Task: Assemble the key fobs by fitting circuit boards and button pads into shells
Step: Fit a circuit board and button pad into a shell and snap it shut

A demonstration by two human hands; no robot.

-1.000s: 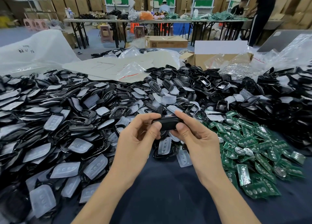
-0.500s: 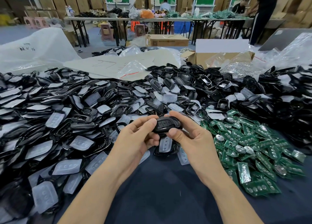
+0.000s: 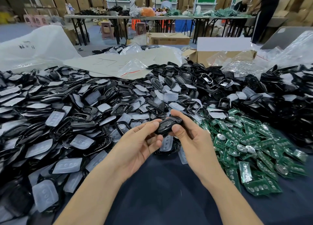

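Note:
A black key fob (image 3: 168,125) is held above the dark table cloth (image 3: 162,182), its button face turned up toward me. My right hand (image 3: 189,136) pinches its right end between thumb and forefinger. My left hand (image 3: 140,143) lies palm up beside it, fingertips touching the fob's left end. A wide heap of black shells (image 3: 88,111) mixed with translucent button pads (image 3: 67,165) covers the left and the back. Green circuit boards (image 3: 250,148) are piled at the right.
An open cardboard box (image 3: 220,55) with plastic bags stands at the back right, a large sheet of card (image 3: 118,62) at the back middle. Folding tables (image 3: 152,18) and other people are further off. Bare dark cloth lies between my forearms.
The fob has turned so its button face shows. My left hand has loosened and rolled palm up; my right hand keeps its pinch. Both hands stay in nearly the same place.

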